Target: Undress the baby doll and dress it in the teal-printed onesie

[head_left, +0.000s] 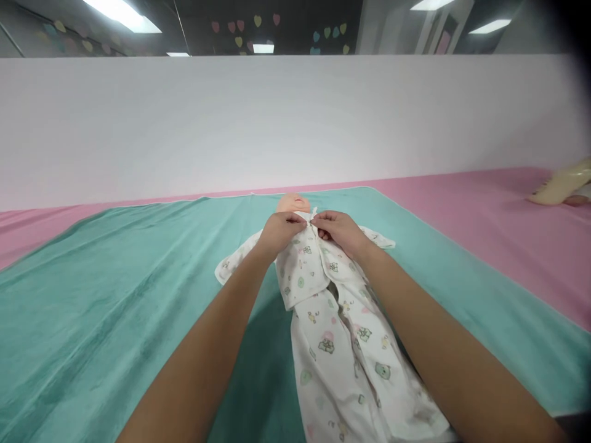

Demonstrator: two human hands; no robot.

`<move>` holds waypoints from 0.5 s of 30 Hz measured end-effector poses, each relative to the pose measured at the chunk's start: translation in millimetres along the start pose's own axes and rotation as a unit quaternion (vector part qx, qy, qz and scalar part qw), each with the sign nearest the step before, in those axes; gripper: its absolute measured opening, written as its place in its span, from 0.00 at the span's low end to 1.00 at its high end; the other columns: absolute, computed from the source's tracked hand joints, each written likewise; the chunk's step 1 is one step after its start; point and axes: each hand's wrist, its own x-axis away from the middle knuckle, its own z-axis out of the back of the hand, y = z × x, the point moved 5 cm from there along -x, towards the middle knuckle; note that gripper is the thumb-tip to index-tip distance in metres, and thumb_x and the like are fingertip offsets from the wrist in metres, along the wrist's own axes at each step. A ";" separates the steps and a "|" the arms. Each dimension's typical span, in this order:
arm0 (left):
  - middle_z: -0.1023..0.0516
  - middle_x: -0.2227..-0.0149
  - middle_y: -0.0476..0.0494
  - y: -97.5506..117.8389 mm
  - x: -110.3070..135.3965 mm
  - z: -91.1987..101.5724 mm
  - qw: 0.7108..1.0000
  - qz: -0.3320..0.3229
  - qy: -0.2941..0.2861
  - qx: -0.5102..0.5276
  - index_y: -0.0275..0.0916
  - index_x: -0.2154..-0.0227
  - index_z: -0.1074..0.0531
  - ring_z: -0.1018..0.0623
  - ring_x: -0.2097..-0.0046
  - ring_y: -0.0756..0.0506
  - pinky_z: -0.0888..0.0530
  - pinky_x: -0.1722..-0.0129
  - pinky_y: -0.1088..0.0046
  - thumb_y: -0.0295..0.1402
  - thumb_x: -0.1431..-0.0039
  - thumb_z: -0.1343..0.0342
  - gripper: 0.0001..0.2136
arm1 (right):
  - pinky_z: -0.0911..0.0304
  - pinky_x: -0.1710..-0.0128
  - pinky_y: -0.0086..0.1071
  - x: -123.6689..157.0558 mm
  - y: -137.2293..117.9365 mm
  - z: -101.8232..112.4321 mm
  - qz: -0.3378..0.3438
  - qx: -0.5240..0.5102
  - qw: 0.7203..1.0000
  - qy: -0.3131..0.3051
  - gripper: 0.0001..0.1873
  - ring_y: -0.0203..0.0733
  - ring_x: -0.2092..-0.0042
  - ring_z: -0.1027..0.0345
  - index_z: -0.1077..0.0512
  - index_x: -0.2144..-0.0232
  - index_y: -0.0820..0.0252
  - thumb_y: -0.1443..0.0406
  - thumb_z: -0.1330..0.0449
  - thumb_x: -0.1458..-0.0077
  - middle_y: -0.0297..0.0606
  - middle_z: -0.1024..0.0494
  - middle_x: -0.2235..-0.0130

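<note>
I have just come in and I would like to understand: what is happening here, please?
A person is handling the clothes on a baby doll that lies on a green cloth. The left hand and right hand meet at the neck of its printed white top, fingertips pinched there; the exact bit held is too small to tell. The top's sleeves spread out to both sides, and matching trousers extend below it.

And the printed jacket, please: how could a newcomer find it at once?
On the teal sheet, find the doll's head. Just below it lies the white jacket, above similarly printed trousers. Unlike them, it has sleeves, with the left hand and right hand at its top.
</note>
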 end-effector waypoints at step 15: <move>0.23 0.66 0.47 -6.0 -1.4 1.0 1.000 0.007 -0.022 0.019 0.40 0.69 0.24 0.27 0.64 0.47 0.33 0.68 0.74 0.38 0.54 0.42 0.10 | 0.41 0.73 0.27 2.1 -0.9 1.3 0.009 0.011 1.000 -0.011 0.13 0.32 0.75 0.40 0.26 0.73 0.62 0.57 0.36 0.57 0.35 0.30 0.77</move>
